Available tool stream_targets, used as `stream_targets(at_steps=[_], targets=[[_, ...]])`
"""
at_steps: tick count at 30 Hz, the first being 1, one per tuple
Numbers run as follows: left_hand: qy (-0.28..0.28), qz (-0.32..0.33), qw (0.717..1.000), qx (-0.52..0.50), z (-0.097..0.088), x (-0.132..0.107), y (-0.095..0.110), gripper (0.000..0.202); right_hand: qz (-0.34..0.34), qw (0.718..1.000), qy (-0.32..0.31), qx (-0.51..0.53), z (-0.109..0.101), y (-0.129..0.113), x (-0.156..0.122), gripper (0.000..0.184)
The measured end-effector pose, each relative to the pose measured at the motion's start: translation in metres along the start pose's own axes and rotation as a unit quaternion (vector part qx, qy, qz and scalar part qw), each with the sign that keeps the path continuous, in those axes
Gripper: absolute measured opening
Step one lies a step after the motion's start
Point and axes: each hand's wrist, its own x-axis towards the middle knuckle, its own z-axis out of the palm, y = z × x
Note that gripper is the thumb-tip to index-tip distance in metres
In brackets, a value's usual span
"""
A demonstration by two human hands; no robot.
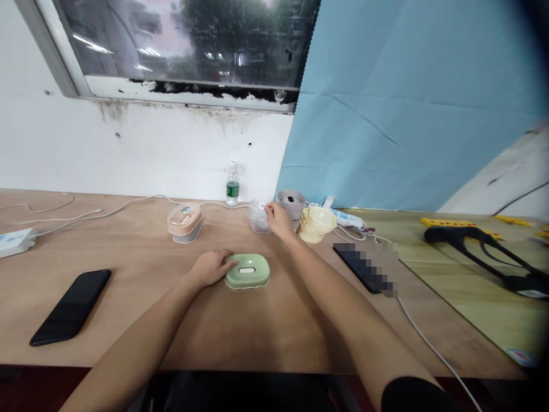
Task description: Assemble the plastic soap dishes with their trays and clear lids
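Blue sheet [377, 103] behind wooden table [240, 337]; right grip [280, 220] pinches clear containers [258, 220]; left grip [211, 267] unclear.

Gap between bottle [232, 189] and green lid [247, 271]

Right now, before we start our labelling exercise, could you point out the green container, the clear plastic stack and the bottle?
Green container [247, 270]: head view, on the pale oval in its top.
Clear plastic stack [258, 220]: head view, on its side.
Bottle [232, 190]: head view, on its green label.

Green box [247, 278] in glossy plastic
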Motion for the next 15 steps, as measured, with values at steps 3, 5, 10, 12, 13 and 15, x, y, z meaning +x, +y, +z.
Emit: stream_targets(at_steps=[3, 5, 10, 12, 13, 15], targets=[[-0.001, -0.003, 1.000, -0.003, 0.000, 0.000, 0.001, 0.050, -0.023, 0.995, 0.037, 0.088, -0.003, -0.007, -0.007, 0.020], [0.009, -0.017, 1.000, -0.009, -0.001, 0.000, 0.002, 0.054, -0.032, 0.985, 0.052, 0.159, -0.005, -0.013, -0.021, 0.024], [0.130, -0.030, 0.987, -0.086, -0.007, -0.003, 0.007, 0.050, -0.013, 0.940, -0.019, 0.340, -0.003, -0.019, -0.090, 0.036], [0.190, -0.006, 0.974, -0.125, -0.009, -0.006, 0.009, 0.048, 0.018, 0.919, -0.066, 0.389, -0.001, -0.017, -0.118, 0.041], [0.211, 0.008, 0.967, -0.140, -0.010, -0.007, 0.010, 0.048, 0.039, 0.908, -0.088, 0.408, 0.000, -0.017, -0.129, 0.044], [0.226, 0.032, 0.961, -0.157, -0.009, -0.009, 0.012, 0.048, 0.070, 0.895, -0.115, 0.424, 0.000, -0.017, -0.141, 0.049]])
